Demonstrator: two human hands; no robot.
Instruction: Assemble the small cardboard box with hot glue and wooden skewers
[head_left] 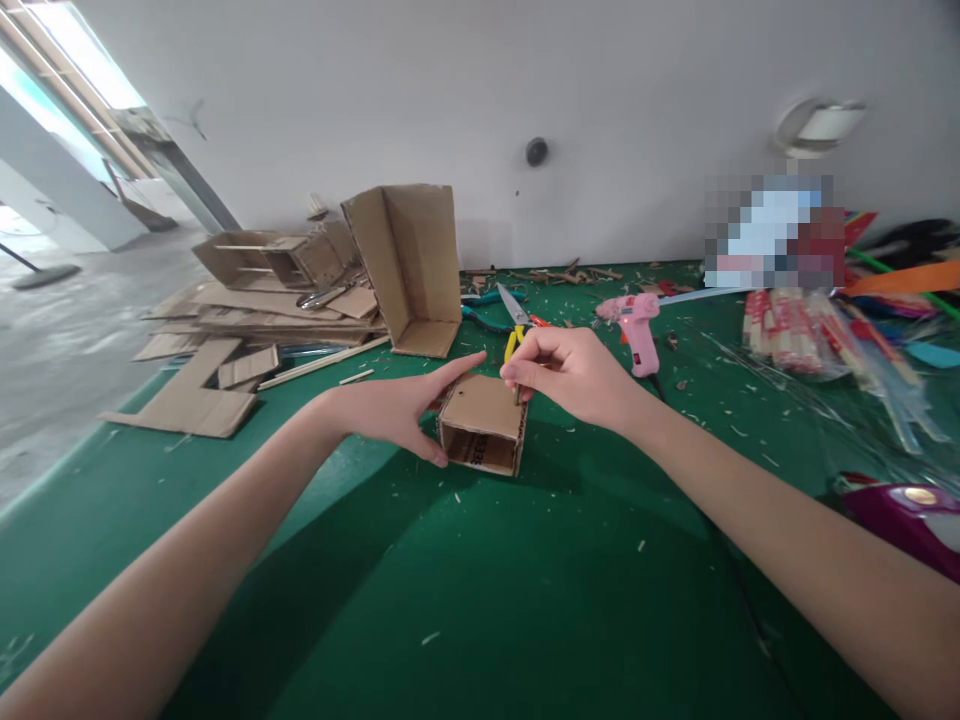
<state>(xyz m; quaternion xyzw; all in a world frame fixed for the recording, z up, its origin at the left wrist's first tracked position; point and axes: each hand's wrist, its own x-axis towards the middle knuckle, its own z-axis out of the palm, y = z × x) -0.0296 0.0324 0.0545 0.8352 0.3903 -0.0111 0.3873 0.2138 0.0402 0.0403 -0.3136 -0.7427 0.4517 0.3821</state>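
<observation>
A small open-fronted cardboard box (484, 405) stands on the green table, with printed letters inside and a small dark hole in its top. My left hand (397, 410) holds it from the left, thumb at the front edge and index finger stretched past the back. Above the box's right top edge, my right hand (559, 375) is closed in a pinch on a short thin stick (517, 396). The stick points down at the top panel near the right corner; whether its end goes into the cardboard I cannot tell. Just behind that hand lie yellow-handled scissors (513, 315).
A pink glue gun (637, 325) with a cord stands to the right. A tall cardboard piece (416, 270) and stacked cardboard (277, 325) occupy the back left. Bundled sticks (787, 330) in plastic and a purple device (904, 515) are at the right. Scraps litter the green tabletop (465, 590).
</observation>
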